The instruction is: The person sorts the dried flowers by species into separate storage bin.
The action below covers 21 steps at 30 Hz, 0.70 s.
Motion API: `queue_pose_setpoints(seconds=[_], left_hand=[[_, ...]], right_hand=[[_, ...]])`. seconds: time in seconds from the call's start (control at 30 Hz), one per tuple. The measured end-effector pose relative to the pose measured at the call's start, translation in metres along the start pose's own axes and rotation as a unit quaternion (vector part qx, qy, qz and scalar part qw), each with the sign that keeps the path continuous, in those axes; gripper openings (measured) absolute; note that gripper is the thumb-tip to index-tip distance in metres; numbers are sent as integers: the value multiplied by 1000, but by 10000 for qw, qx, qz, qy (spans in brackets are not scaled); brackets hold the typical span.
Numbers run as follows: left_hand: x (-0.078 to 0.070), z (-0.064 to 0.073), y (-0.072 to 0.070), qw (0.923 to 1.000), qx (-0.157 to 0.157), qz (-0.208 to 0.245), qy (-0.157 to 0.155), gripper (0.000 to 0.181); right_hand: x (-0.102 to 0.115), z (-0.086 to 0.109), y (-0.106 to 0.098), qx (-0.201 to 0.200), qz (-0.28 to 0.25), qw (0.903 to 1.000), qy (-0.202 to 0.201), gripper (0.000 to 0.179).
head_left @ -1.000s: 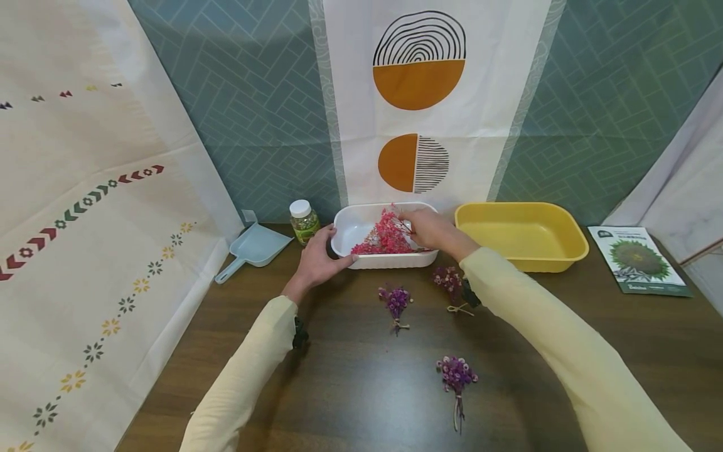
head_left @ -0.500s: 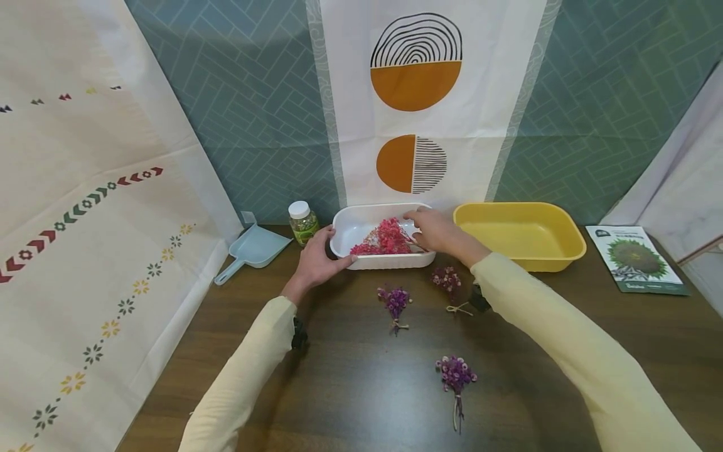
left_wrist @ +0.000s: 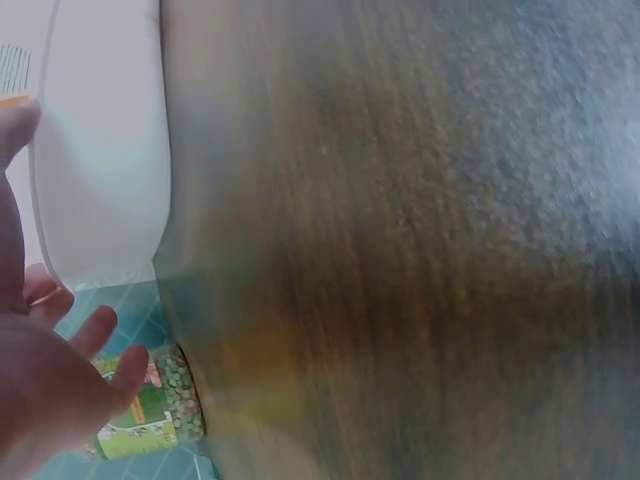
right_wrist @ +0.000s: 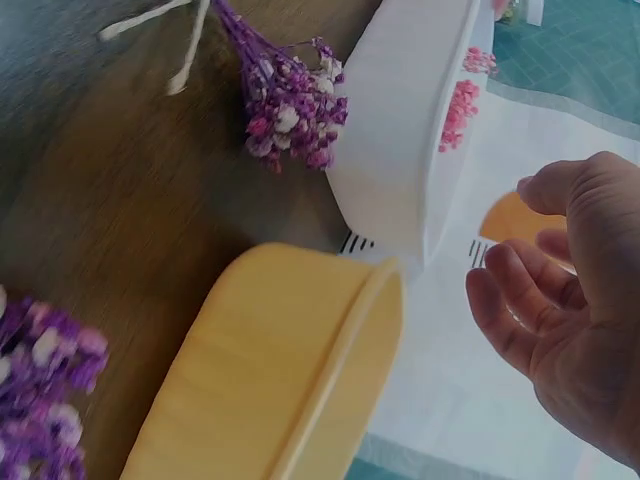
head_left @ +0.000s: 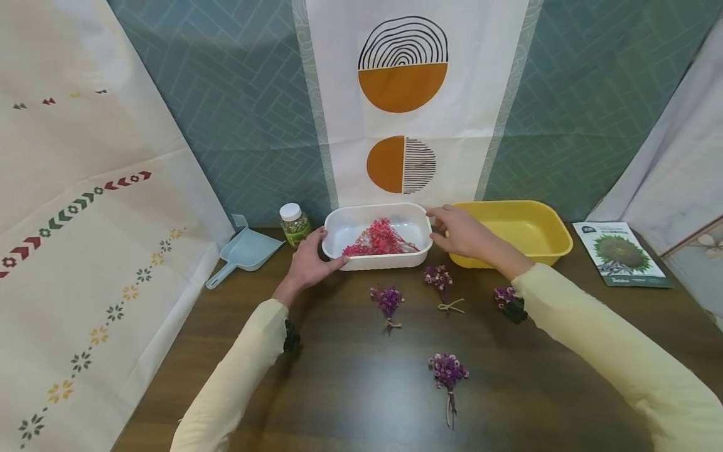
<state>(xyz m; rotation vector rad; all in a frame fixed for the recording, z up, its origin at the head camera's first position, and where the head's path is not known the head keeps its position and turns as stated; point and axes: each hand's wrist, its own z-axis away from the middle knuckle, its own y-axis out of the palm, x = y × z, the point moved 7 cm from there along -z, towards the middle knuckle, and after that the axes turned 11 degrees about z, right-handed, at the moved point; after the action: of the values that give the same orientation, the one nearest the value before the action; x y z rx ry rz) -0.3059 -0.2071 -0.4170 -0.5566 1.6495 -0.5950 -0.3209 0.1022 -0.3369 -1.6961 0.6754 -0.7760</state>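
Observation:
A white plastic basin (head_left: pixel 373 262) stands against the wall with a pink dried flower bunch (head_left: pixel 380 238) lying inside it. My left hand (head_left: pixel 310 262) grips the basin's left end, thumb at the front rim and fingers toward the back corner. In the left wrist view the other fingers (left_wrist: pixel 97 332) spread out near a jar (left_wrist: pixel 150 405). My right hand (head_left: pixel 462 232) is just past the basin's right end, above the yellow basin's (head_left: pixel 556 252) left edge. Its fingers are loosely bent and hold nothing, as the right wrist view shows.
Tied purple bunches lie in front: one at left (head_left: pixel 388 302), one near the basin (head_left: pixel 439 281), one nearest me (head_left: pixel 448 370) and one by the right wrist (head_left: pixel 504 296). A blue dustpan (head_left: pixel 250 249) lies at left, a seed packet (head_left: pixel 621 254) at right.
My right hand has let go of the pink bunch's stems and moved right, out of the white basin. The left hand stays on the basin's end. The head view has turned slightly right.

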Motion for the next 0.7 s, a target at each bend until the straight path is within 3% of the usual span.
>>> queue_pose_setpoints(seconds=[0.1, 0.37, 0.7], left_hand=[[-2, 1, 0, 10000, 39, -45, 16, 95], [-10, -2, -1, 9994, 124, -291, 128, 92], [-12, 0, 3, 9981, 275, -558, 27, 92]], right_hand=[[-6, 10, -5, 65, -72, 9998, 180, 52], [-23, 40, -22, -225, -129, 9996, 148, 50], [-57, 77, -38, -289, -174, 9974, 642, 52]])
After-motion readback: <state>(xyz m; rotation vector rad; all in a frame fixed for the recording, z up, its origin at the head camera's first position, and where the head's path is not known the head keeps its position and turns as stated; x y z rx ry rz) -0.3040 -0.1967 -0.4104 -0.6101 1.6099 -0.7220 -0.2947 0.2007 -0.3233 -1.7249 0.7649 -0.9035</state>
